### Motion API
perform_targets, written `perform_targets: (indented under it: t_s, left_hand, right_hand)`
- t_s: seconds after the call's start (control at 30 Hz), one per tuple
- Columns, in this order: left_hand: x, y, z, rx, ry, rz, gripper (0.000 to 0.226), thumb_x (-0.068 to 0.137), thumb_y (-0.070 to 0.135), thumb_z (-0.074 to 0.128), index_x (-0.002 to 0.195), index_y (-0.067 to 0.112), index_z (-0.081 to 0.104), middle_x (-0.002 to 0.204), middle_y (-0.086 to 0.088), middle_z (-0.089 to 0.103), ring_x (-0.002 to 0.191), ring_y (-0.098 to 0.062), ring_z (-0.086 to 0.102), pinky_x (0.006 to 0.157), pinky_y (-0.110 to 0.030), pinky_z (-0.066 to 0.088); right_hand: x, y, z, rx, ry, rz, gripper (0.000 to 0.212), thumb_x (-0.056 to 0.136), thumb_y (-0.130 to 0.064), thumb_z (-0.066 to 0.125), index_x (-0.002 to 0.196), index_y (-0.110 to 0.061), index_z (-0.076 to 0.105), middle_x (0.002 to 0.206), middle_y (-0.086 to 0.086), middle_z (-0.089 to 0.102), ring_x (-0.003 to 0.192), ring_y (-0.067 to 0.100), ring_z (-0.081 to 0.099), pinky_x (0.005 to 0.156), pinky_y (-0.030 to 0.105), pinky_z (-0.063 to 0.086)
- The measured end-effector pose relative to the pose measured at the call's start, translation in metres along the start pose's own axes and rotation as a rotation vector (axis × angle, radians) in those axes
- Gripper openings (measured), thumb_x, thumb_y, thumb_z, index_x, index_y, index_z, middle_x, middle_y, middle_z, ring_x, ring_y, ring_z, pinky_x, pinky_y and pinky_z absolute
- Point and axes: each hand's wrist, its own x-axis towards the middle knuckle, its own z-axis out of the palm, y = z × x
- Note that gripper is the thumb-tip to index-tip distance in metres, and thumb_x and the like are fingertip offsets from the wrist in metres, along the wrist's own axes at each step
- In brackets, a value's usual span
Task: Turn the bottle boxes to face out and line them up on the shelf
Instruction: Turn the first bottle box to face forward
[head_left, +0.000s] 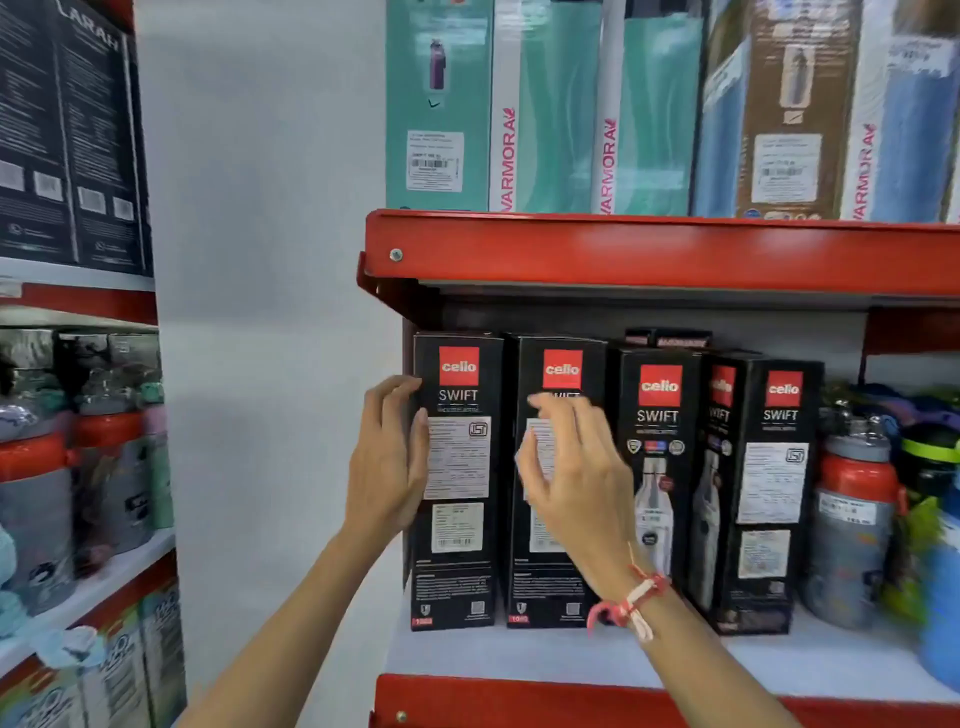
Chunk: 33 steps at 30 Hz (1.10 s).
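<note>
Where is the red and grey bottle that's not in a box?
In the head view, the red and grey bottle stands on the white shelf, right of the last black Cello box.

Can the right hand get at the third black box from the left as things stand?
Probably yes: the right hand hovers before the second box, and the third box stands just beside it with its front uncovered.

Four tall black cardboard bottle boxes with red Cello logos upright in a row on white shelf board. Left two and rightmost show label-sticker faces; third shows bottle picture; rightmost sits angled, side panel visible.
</note>
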Motion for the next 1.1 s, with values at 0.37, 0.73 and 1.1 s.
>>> perform_targets:
  t_s: [0.37,0.73,1.1]
  left_hand:
    - [-0.021,-0.03,0.004,-0.579,-0.406,-0.591,0.061,0.083,0.069,0.03,0.13,0.032,0.041,0.125,0.019,0.052,0.114,0.008,0.048,0.107,-0.038,0.039]
    - [-0.021,-0.01,-0.019,-0.687,-0.561,-0.591,0.051,0.091,0.06,0.028,0.137,0.043,0.038,0.13,0.027,0.053,0.113,0.017,0.047,0.1,-0.027,0.037]
    - [-0.028,0.038,-0.046,-0.613,-0.4,-0.543,0.035,0.077,0.056,0.058,0.11,0.063,0.05,0.117,0.013,0.062,0.109,-0.005,0.061,0.086,-0.024,0.055]
  right_hand:
    - [-0.053,-0.059,0.075,-0.127,-0.384,0.433,0.102,0.083,-0.07,0.038,0.15,-0.011,-0.01,0.152,0.011,0.03,0.121,0.022,0.05,0.084,0.028,0.051]
    - [-0.051,-0.08,0.074,-0.189,-0.402,0.505,0.115,0.078,-0.069,0.052,0.147,-0.011,-0.019,0.147,0.016,0.024,0.113,0.025,0.051,0.074,0.029,0.054]
    - [-0.041,-0.057,0.0,0.225,-0.404,0.457,0.124,0.061,-0.065,0.062,0.143,-0.035,-0.027,0.152,-0.002,0.009,0.131,0.021,0.036,0.093,0.024,0.04]
